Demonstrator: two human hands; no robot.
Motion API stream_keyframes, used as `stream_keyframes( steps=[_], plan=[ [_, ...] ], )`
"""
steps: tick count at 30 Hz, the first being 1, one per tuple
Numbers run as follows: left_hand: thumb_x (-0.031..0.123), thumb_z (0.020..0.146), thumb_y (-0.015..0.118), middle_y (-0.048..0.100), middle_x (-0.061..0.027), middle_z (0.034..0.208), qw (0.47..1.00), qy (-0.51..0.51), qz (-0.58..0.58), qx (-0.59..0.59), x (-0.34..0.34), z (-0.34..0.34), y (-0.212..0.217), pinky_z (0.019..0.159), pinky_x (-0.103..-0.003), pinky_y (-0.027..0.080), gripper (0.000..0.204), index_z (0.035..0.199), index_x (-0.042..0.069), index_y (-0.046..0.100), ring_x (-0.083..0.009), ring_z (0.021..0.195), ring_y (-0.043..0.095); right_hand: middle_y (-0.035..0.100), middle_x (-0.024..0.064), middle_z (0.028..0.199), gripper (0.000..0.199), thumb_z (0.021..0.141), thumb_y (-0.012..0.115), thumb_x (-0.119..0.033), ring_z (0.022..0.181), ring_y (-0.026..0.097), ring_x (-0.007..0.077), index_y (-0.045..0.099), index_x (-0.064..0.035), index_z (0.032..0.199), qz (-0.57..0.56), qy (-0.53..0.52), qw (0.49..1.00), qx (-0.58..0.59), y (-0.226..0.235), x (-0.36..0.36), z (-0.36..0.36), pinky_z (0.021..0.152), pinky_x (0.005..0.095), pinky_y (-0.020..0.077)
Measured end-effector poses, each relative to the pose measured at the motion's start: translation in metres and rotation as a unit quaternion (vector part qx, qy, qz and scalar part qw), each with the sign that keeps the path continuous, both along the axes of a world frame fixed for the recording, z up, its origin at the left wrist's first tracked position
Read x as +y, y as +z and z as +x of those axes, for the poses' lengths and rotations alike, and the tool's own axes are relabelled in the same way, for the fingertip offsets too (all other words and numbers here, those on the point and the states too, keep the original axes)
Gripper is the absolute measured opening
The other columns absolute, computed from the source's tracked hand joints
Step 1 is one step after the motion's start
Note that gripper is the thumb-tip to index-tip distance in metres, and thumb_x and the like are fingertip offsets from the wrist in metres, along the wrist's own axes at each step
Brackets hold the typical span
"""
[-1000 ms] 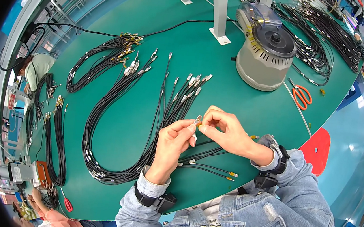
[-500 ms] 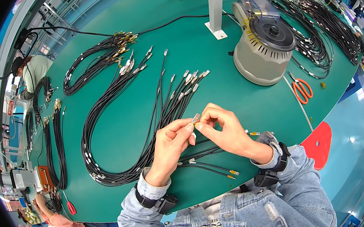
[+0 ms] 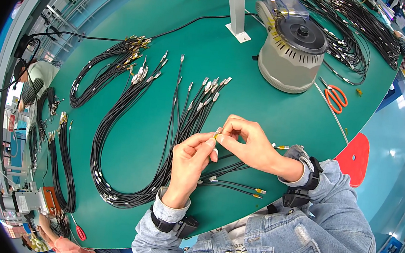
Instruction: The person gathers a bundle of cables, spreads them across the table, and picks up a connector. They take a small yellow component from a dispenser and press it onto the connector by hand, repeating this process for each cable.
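Close together over the green table, my two hands meet at the silver end of a black cable. My left hand (image 3: 190, 162) is closed, pinching the cable connector (image 3: 219, 130) between thumb and forefinger. My right hand (image 3: 252, 144) is closed too, its thumb and forefinger pressing a small piece of yellow tape (image 3: 217, 135) against that connector. Beside my left hand lies a large curved bundle of black cables (image 3: 105, 131) with silver ends and white labels. Several cable ends with yellow tape (image 3: 261, 191) lie to the right of my left wrist.
A grey tape dispenser (image 3: 290, 64) stands beyond my hands, with orange-handled scissors (image 3: 335, 99) to its right. More cable bundles (image 3: 86, 82) lie at the left and far right. A metal post (image 3: 237, 11) rises from the table. A red stool (image 3: 356, 160) is at the right edge; co-workers sit around.
My hands hold almost the same pinch on the connector and tape. The view has shifted very slightly. At the left, a co-worker's arm has moved.
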State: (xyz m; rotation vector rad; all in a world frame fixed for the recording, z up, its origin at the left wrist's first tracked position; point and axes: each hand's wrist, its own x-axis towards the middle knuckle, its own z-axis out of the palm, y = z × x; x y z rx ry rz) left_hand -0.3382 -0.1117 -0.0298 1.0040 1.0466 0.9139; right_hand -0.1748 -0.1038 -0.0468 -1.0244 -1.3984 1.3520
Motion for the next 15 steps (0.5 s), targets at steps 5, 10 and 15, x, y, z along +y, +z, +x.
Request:
stream_keyframes(
  steps=[5, 10, 15],
  plan=[
    [0.01, 0.087, 0.054, 0.056, -0.0025, 0.062, 1.0, 0.002, 0.006, 0.007, -0.0005, 0.002, 0.0003, 0.039, -0.015, 0.019, 0.019, 0.103, 0.0, 0.061, 0.0, 0.045, 0.034, 0.051, 0.0003, 0.079, 0.017, 0.084, 0.059, -0.011, 0.068, 0.043, 0.0067, 0.052, -0.0025, 0.07, -0.004, 0.0, 1.0, -0.014, 0.0013, 0.0001, 0.001, 0.059, 0.0236, 0.0343],
    [0.012, 0.088, 0.054, 0.056, -0.002, 0.062, 0.999, 0.006, 0.02, 0.026, -0.0009, 0.0036, 0.0009, 0.039, -0.016, 0.019, 0.014, 0.092, 0.001, 0.061, 0.0004, 0.045, 0.034, 0.051, 0.0006, 0.08, 0.017, 0.083, 0.059, -0.011, 0.067, 0.044, 0.0069, 0.052, -0.002, 0.071, -0.016, 0.009, 1.0, -0.016, 0.0008, 0.0008, 0.0027, 0.059, 0.0235, 0.0356],
    [0.015, 0.09, 0.052, 0.054, -0.0006, 0.059, 1.0, 0.028, -0.005, -0.004, -0.0007, 0.0027, 0.0013, 0.038, -0.015, 0.019, 0.016, 0.082, 0.003, 0.059, -0.0001, 0.043, 0.035, 0.052, 0.0009, 0.081, 0.012, 0.083, 0.059, -0.01, 0.069, 0.045, 0.0074, 0.054, -0.0017, 0.075, 0.007, 0.036, 0.998, -0.042, 0.0047, 0.0013, 0.0039, 0.062, 0.0235, 0.0378]
  ],
)
